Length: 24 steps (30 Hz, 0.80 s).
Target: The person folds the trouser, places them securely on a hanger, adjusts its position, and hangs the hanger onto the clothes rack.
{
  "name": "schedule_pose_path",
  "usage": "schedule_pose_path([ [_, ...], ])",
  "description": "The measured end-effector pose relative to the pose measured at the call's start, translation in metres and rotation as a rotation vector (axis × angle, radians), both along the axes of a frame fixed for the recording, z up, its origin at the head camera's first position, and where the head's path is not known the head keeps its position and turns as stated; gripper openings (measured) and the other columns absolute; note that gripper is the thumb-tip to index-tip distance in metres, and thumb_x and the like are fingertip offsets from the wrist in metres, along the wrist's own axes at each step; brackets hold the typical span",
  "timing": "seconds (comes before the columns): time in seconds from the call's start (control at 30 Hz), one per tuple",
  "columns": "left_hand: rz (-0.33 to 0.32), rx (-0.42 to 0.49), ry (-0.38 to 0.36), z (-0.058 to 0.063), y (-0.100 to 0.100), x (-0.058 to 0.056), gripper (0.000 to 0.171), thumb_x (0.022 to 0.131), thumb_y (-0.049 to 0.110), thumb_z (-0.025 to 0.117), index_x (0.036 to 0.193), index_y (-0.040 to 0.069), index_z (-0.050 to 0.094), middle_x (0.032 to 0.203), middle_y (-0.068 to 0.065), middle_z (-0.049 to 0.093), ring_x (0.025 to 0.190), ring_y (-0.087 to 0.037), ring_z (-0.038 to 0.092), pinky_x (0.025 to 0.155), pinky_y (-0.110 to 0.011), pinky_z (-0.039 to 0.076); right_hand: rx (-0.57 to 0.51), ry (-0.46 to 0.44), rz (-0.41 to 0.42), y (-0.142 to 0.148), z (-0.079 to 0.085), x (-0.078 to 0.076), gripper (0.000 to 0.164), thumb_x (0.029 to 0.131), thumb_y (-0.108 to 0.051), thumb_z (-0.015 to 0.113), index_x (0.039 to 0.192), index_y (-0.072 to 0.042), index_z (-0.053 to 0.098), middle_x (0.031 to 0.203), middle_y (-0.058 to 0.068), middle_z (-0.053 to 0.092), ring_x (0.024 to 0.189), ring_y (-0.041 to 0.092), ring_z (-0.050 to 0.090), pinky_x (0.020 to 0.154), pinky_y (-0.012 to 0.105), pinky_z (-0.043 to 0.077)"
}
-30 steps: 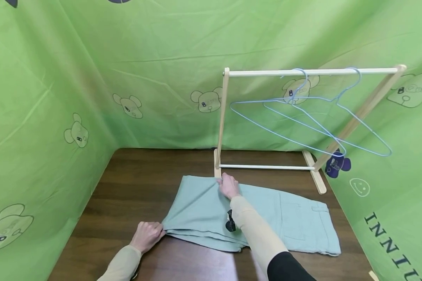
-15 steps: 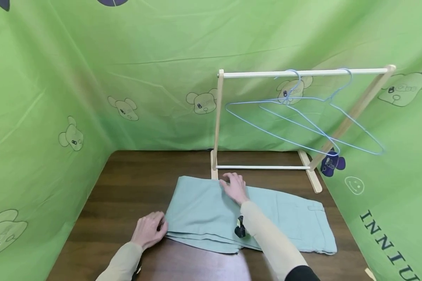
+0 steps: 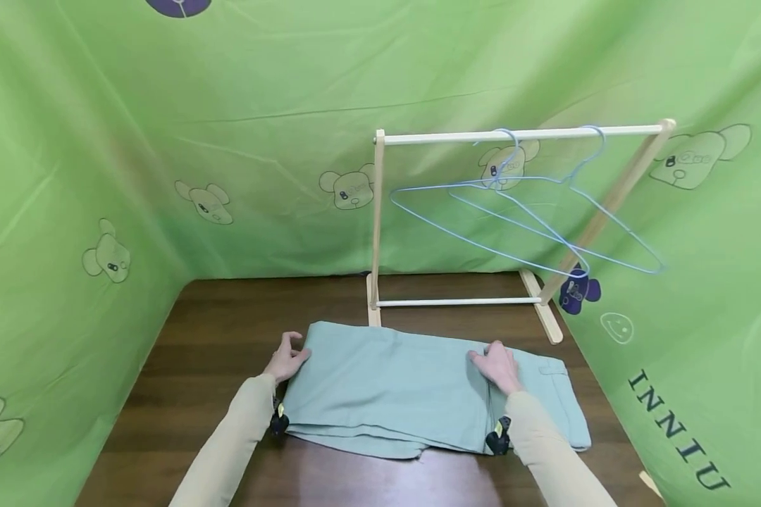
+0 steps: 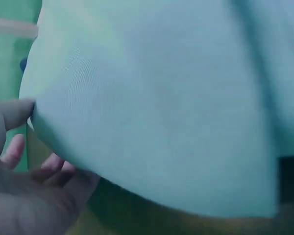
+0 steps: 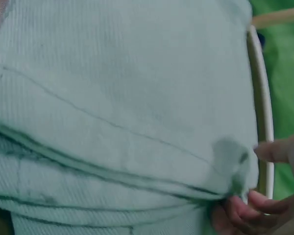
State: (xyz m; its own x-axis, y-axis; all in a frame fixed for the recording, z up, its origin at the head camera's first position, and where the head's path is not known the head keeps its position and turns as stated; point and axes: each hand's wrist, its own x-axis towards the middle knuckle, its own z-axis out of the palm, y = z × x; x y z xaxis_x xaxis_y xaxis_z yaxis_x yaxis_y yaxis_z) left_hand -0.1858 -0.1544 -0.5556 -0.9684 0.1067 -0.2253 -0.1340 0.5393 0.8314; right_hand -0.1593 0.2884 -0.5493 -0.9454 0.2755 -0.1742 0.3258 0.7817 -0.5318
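Observation:
Light blue-green trousers [image 3: 380, 380] lie folded on the brown table, with the waist end at the right and stacked cloth layers along the near edge. At their left edge, my left hand [image 3: 285, 360] touches the cloth with relaxed, spread fingers; in the left wrist view its fingertips [image 4: 24, 107] meet the fabric's rim. My right hand [image 3: 498, 366] is at the far end of the upper layer's hem. The right wrist view has its thumb and fingers apart on either side of the hem corner [image 5: 237, 169], no firm pinch visible.
Behind the trousers stands a wooden rack [image 3: 378, 225] with a white top rail [image 3: 431, 137] and a lower bar. Two blue wire hangers [image 3: 482, 243] hang from the rail. Green printed cloth [image 3: 260, 141] encloses the brown table [image 3: 184, 408] at the back and sides.
My left hand has let go of the near left corner and slid up the left edge. My right hand released the far edge and moved right to the hem. The head view shifted slightly.

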Motion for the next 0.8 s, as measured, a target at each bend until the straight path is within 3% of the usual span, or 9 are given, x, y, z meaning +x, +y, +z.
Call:
schedule_pose_path([
  [0.07,0.004,0.039,-0.037,0.0,-0.001,-0.002,0.043,0.1,0.016,0.058,0.131,-0.001,0.035,0.112,-0.033,0.062,0.109,-0.044,0.061,0.09,-0.049,0.051,-0.056,-0.044,0.014,0.004,0.001,0.0,0.048,0.093,-0.038,0.061,0.057,-0.015,0.039,0.05,-0.003,0.039,0.049,0.017,0.046,0.053,0.032,0.037],
  [0.17,-0.02,0.076,-0.034,-0.003,-0.001,-0.001,0.046,0.098,0.014,0.061,0.131,-0.001,0.032,0.112,-0.036,0.061,0.107,-0.045,0.062,0.087,-0.046,0.052,-0.154,-0.076,0.004,0.004,0.003,0.001,0.056,0.092,-0.04,0.065,0.052,-0.021,0.032,0.045,-0.01,0.029,0.041,0.008,0.034,0.047,0.025,0.029],
  [0.3,-0.082,0.024,0.103,-0.008,-0.001,0.001,0.038,0.098,0.007,0.061,0.129,0.005,0.04,0.125,-0.032,0.06,0.111,-0.044,0.062,0.089,-0.048,0.051,-0.268,-0.104,-0.063,0.0,0.005,0.003,0.053,0.089,-0.036,0.07,0.058,-0.017,0.032,0.056,-0.006,0.025,0.052,0.012,0.028,0.053,0.027,0.027],
  [0.37,-0.117,-0.006,0.184,-0.011,-0.002,0.004,0.034,0.097,0.003,0.059,0.128,0.008,0.047,0.133,-0.028,0.058,0.119,-0.044,0.059,0.096,-0.052,0.048,-0.314,-0.094,-0.079,-0.004,0.004,0.003,0.043,0.09,-0.032,0.069,0.065,-0.008,0.043,0.062,0.001,0.036,0.06,0.018,0.036,0.059,0.03,0.032],
  [0.43,-0.15,-0.023,0.246,-0.014,-0.004,0.007,0.034,0.096,-0.001,0.058,0.128,0.008,0.053,0.14,-0.024,0.056,0.128,-0.044,0.055,0.103,-0.056,0.044,-0.327,-0.057,-0.082,-0.008,0.002,0.003,0.032,0.092,-0.026,0.066,0.083,0.002,0.055,0.076,0.013,0.052,0.074,0.026,0.049,0.069,0.034,0.041],
  [0.5,-0.166,-0.029,0.289,-0.015,-0.006,0.011,0.036,0.096,-0.005,0.056,0.13,0.007,0.056,0.141,-0.022,0.057,0.133,-0.044,0.052,0.109,-0.058,0.041,-0.319,0.015,-0.062,-0.012,0.0,0.002,0.034,0.094,-0.019,0.063,0.104,0.013,0.058,0.096,0.029,0.061,0.091,0.038,0.057,0.082,0.042,0.047],
  [0.57,-0.166,-0.035,0.327,-0.016,-0.008,0.017,0.038,0.096,-0.007,0.055,0.132,0.005,0.057,0.139,-0.022,0.058,0.133,-0.043,0.052,0.109,-0.059,0.04,-0.295,0.076,-0.049,-0.015,-0.004,0.0,0.04,0.097,-0.017,0.059,0.119,0.016,0.057,0.115,0.036,0.062,0.107,0.045,0.059,0.093,0.05,0.047],
  [0.73,-0.14,-0.106,0.38,-0.017,-0.013,0.029,0.038,0.098,-0.005,0.054,0.135,0.0,0.053,0.137,-0.024,0.058,0.132,-0.043,0.052,0.108,-0.058,0.041,-0.233,0.137,-0.012,-0.023,-0.009,-0.006,0.039,0.1,-0.017,0.056,0.12,0.016,0.058,0.115,0.037,0.064,0.112,0.049,0.059,0.097,0.056,0.046],
  [0.8,-0.144,-0.141,0.353,-0.02,-0.017,0.033,0.039,0.099,-0.002,0.053,0.138,0.0,0.05,0.139,-0.023,0.056,0.133,-0.043,0.051,0.109,-0.058,0.041,-0.199,0.13,0.018,-0.026,-0.011,-0.006,0.036,0.1,-0.018,0.055,0.114,0.014,0.061,0.101,0.032,0.067,0.099,0.046,0.061,0.087,0.05,0.049],
])
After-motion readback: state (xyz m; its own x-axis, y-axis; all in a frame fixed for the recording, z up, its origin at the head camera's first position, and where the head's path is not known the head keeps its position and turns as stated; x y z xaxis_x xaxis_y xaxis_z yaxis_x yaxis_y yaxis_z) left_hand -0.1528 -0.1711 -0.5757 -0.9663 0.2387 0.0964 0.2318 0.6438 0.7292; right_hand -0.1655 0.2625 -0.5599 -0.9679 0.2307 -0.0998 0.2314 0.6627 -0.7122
